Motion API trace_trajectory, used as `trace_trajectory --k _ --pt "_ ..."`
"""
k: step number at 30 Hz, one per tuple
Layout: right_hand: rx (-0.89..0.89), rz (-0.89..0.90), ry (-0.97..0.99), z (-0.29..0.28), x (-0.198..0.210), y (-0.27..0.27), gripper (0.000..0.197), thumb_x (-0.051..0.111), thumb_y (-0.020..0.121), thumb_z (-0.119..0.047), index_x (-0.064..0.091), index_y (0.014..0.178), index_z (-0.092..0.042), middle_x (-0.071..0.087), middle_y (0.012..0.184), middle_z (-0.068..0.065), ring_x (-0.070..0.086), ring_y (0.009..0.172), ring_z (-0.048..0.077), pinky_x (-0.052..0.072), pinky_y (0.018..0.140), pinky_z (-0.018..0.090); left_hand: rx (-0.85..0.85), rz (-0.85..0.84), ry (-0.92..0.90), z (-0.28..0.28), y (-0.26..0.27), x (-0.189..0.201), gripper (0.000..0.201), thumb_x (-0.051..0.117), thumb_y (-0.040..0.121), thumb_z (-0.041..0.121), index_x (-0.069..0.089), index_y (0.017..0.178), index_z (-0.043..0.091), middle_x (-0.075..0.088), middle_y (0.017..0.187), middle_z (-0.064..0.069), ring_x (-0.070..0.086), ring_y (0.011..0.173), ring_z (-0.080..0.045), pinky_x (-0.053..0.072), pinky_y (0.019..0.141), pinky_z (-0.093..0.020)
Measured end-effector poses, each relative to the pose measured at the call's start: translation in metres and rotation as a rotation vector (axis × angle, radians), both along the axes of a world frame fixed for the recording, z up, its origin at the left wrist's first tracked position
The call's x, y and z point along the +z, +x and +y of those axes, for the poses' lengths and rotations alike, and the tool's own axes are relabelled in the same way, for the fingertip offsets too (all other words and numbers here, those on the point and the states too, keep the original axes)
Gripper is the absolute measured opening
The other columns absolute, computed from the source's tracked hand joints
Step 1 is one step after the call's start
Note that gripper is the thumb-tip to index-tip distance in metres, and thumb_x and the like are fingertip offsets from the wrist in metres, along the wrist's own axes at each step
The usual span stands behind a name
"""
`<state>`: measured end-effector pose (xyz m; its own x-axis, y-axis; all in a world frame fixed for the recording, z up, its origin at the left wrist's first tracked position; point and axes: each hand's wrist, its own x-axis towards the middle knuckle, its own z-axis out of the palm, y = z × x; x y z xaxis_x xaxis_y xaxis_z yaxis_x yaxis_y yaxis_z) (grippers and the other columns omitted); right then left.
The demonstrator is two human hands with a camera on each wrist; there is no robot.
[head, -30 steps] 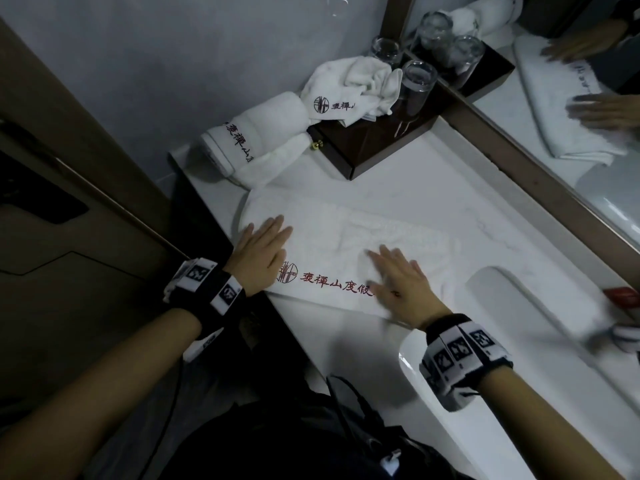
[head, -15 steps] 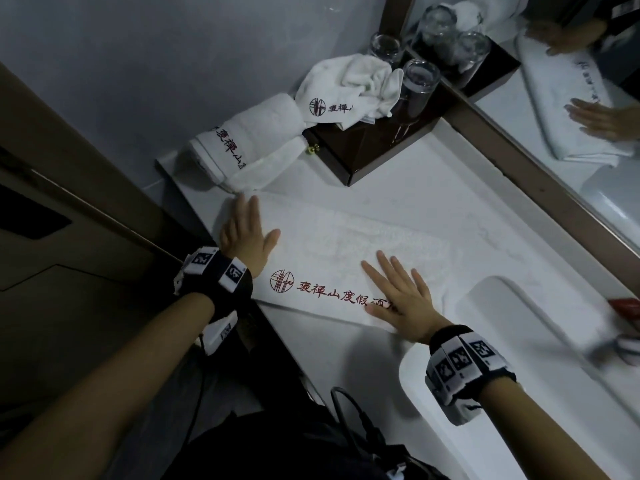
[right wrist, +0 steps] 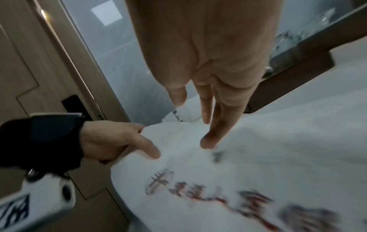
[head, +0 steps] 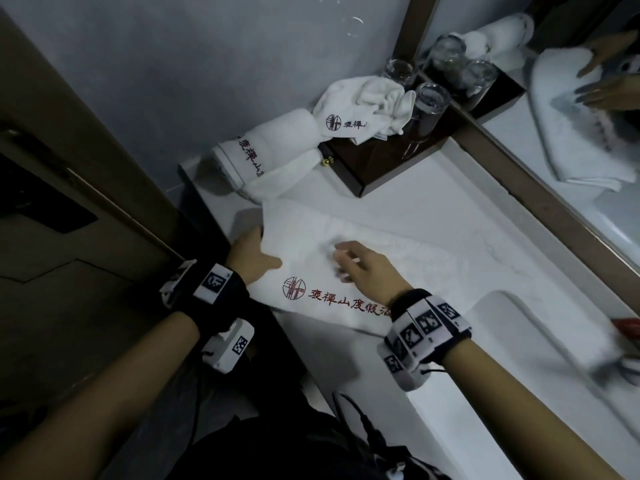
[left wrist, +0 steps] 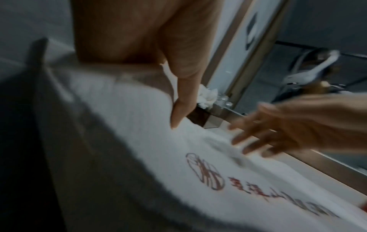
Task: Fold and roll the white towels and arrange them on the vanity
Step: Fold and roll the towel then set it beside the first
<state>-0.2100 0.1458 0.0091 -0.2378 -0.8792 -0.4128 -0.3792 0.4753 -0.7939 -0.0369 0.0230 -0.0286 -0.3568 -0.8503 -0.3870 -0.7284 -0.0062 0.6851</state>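
Note:
A folded white towel (head: 408, 261) with a red logo and red characters lies flat on the white vanity (head: 433, 206). My left hand (head: 258, 252) grips its left end, thumb on top and fingers tucked under the raised edge; the left wrist view shows the thumb (left wrist: 182, 102) pressing the towel (left wrist: 129, 133). My right hand (head: 360, 268) is over the towel's middle with straight, spread fingers. In the right wrist view its fingertips (right wrist: 208, 141) touch the towel (right wrist: 278, 149) beside the left hand (right wrist: 119, 141).
A rolled white towel (head: 263, 150) lies at the counter's far left corner. A crumpled towel (head: 363, 109) and upturned glasses (head: 427, 109) sit on a dark wooden tray (head: 381, 174). A sink basin (head: 519, 358) is on the right, a mirror (head: 571, 168) behind, a door (head: 69, 237) on the left.
My left hand slid off the towel's top to its left end and took hold of the edge. My right hand moved left along the towel toward the middle.

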Motion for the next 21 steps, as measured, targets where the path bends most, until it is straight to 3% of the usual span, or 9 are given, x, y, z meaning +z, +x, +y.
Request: trace_trajectory --k 4,6,7,9,11,13,15,18,21 --pt "-0.133 -0.483 0.102 -0.035 0.016 0.029 0.059 0.039 0.085 -0.066 0.047 0.127 -0.025 0.054 0.121 0.011 0.062 0.103 0.028 0.059 0.073 0.041 -0.185 0.163 -0.124 0.031 0.007 0.032 0.046 0.069 0.073 0.002 0.043 0.111 0.007 0.06 0.104 -0.013 0.059 0.096 -0.027 0.043 0.076 -0.03" --pt "-0.149 -0.558 0.161 -0.051 0.018 0.037 0.079 0.047 0.071 -0.078 0.049 0.13 -0.025 0.054 0.126 0.013 0.063 0.102 0.034 0.059 0.069 0.042 -0.33 0.2 -0.123 0.046 0.011 0.043 0.053 0.069 0.071 0.002 0.047 0.119 0.01 0.061 0.106 -0.009 0.059 0.1 -0.026 0.046 0.082 -0.032" --pt "-0.187 -0.525 0.191 -0.057 0.018 0.039 0.085 0.057 0.068 -0.074 0.05 0.128 -0.014 0.057 0.122 0.016 0.063 0.099 0.035 0.059 0.071 0.044 -0.378 0.212 -0.092 0.053 0.014 0.045 0.06 0.068 0.07 0.0 0.048 0.125 0.013 0.061 0.111 -0.009 0.058 0.104 -0.024 0.047 0.087 -0.032" --pt "-0.274 -0.345 0.237 -0.063 0.014 0.041 0.06 0.073 0.072 -0.046 0.058 0.105 0.001 0.064 0.1 0.02 0.065 0.086 0.033 0.058 0.076 0.048 -0.427 0.267 -0.031 0.065 0.022 0.044 0.069 0.068 0.07 -0.003 0.046 0.133 0.016 0.059 0.12 -0.011 0.055 0.11 -0.021 0.044 0.095 -0.029" --pt "-0.296 -0.228 0.248 -0.062 0.007 0.041 0.025 0.068 0.077 -0.017 0.06 0.089 0.004 0.062 0.084 0.02 0.064 0.081 0.033 0.055 0.081 0.053 -0.387 0.332 0.002 0.072 0.03 0.038 0.068 0.071 0.07 -0.003 0.046 0.132 0.009 0.059 0.12 -0.011 0.057 0.106 -0.018 0.046 0.091 -0.023" --pt "-0.291 -0.195 0.208 -0.06 0.007 0.044 0.009 0.06 0.08 -0.007 0.058 0.074 0.0 0.057 0.069 0.016 0.06 0.07 0.031 0.054 0.081 0.054 -0.278 0.365 -0.003 0.074 0.038 0.03 0.069 0.076 0.069 0.002 0.043 0.129 0.007 0.053 0.123 -0.01 0.055 0.104 -0.014 0.043 0.087 -0.012" --pt "-0.291 -0.249 0.129 -0.064 0.016 0.047 0.016 0.055 0.083 -0.002 0.053 0.067 -0.004 0.051 0.062 0.01 0.055 0.056 0.024 0.059 0.066 0.043 -0.177 0.351 -0.036 0.072 0.045 0.021 0.076 0.08 0.067 0.007 0.039 0.131 0.006 0.046 0.127 -0.009 0.049 0.112 -0.013 0.038 0.093 -0.009" --pt "-0.348 -0.493 -0.029 -0.072 0.045 0.048 0.016 0.05 0.087 0.004 0.054 0.075 -0.006 0.053 0.06 0.004 0.057 0.044 0.011 0.05 0.042 0.021 -0.023 0.484 0.133 0.07 0.05 0.01 0.072 0.08 0.068 0.005 0.044 0.131 0.004 0.056 0.127 -0.008 0.055 0.114 -0.01 0.043 0.101 -0.025" --pt "-0.37 -0.699 -0.201 -0.076 0.081 0.046 0.009 0.051 0.087 0.004 0.059 0.088 0.0 0.065 0.063 0.003 0.063 0.054 0.012 0.055 0.052 0.021 0.13 0.545 0.184 0.066 0.039 0.004 0.043 0.078 0.071 0.009 0.062 0.107 0.026 0.066 0.1 0.016 0.06 0.086 0.015 0.047 0.096 -0.023"
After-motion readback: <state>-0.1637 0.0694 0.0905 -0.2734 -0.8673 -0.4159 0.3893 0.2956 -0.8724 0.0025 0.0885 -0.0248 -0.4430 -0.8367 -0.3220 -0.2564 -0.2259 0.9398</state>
